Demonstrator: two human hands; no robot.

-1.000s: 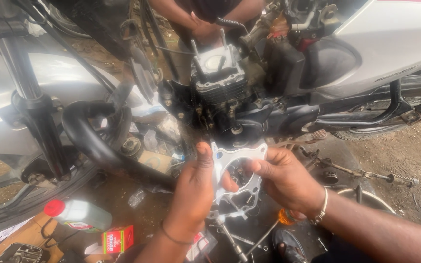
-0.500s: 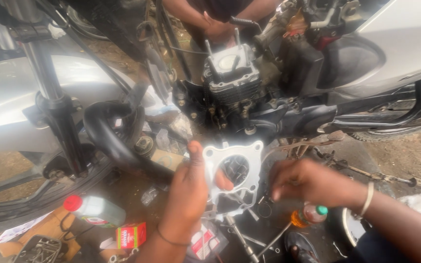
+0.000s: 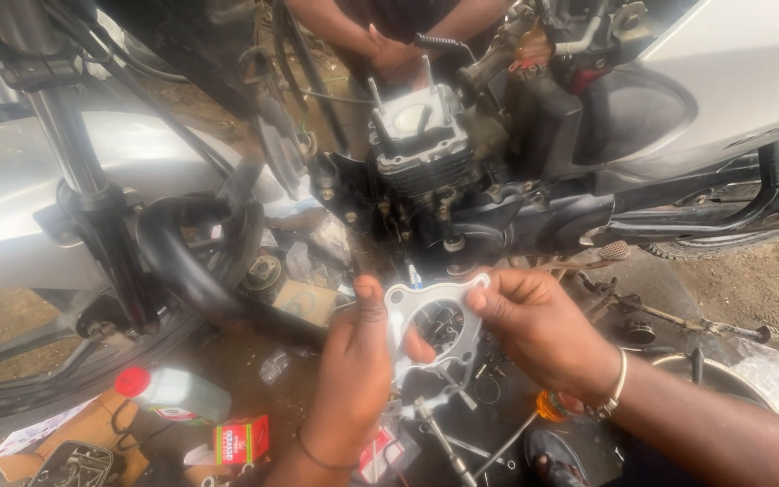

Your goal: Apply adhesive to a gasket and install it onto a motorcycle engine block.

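Gripping thin, flat metal gasket [image 3: 439,338]

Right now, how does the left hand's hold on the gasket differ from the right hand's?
The left hand grips the gasket from below, thumb pressed up its left edge; the right hand pinches its top right corner with the fingertips. The left hand comes up from the bottom of the picture, the right hand reaches in from the right. Both wear a wrist band and both hold the gasket in the air, in front of the engine.
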